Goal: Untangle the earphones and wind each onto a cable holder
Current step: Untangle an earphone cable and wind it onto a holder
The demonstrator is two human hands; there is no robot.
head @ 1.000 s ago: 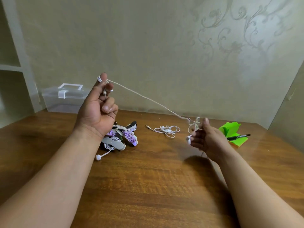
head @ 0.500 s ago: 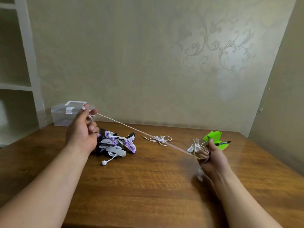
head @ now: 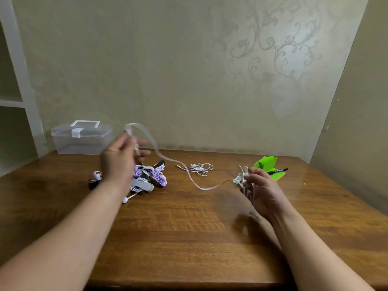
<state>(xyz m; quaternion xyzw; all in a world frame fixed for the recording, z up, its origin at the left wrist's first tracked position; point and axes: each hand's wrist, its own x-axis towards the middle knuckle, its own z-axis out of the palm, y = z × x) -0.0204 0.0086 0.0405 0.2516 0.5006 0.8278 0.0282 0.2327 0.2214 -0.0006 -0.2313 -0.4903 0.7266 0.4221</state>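
My left hand [head: 120, 164], blurred at centre frame, pinched the white earphone cable [head: 205, 188]; my right hand [head: 262, 192] fingers curled round its bunched end.

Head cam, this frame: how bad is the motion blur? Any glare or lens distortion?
Head view: left hand is motion-smeared, and the earphone cable it holds streaks into a wide ribbon; right hand, gripping the cable's bunched end, is only slightly soft. Head view: cable holders, pen and clear box are sharp. Head view: mild sheen on the table; shelf post leans from the wide-angle lens.
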